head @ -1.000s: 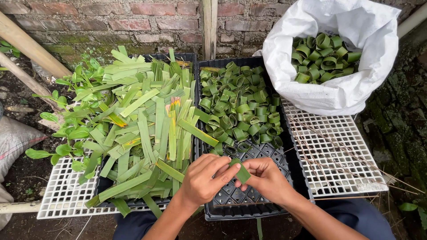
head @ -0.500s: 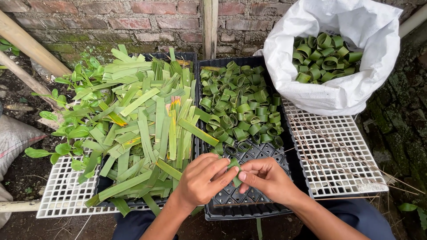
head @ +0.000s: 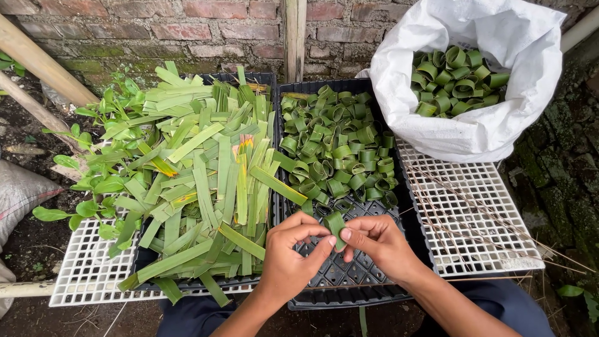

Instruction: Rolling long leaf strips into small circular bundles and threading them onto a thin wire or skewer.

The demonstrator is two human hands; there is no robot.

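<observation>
My left hand and my right hand meet over the near end of a black plastic tray, both pinching one green leaf strip that is curled into a small loop between the fingertips. Beyond the hands the same tray holds a heap of several rolled leaf rings. To the left, a second black tray carries a pile of flat cut leaf strips.
A white sack at the back right is filled with more leaf rings. White plastic grids lie under the trays. A brick wall stands behind, with bamboo poles and small plants at the left.
The leaf strip between my fingers has gone from a straighter piece to a curled loop. Both hands have stayed in the same place over the tray.
</observation>
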